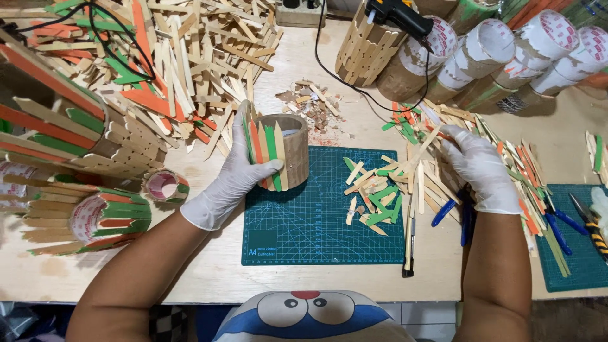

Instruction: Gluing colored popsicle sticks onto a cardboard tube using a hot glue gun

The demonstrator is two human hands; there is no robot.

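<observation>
Left hand (pixel 235 170) covers the near side of the cardboard tube (pixel 292 149); stick ends under the glove are hidden. Right hand (pixel 479 167) fingertips are buried in the stick pile (pixel 437 152). Another gloved hand (pixel 600 206), far right of it, is cut off by the frame edge.

white round labels with red print (pixel 561 28) on the tube ends, far right corner of the bench | small pale label (pixel 260 237) at near left corner of the green cutting mat (pixel 316 234) | no screens

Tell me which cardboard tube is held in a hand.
The short brown tube over the green mat, gripped by the left hand; the other tubes lie untouched.
</observation>
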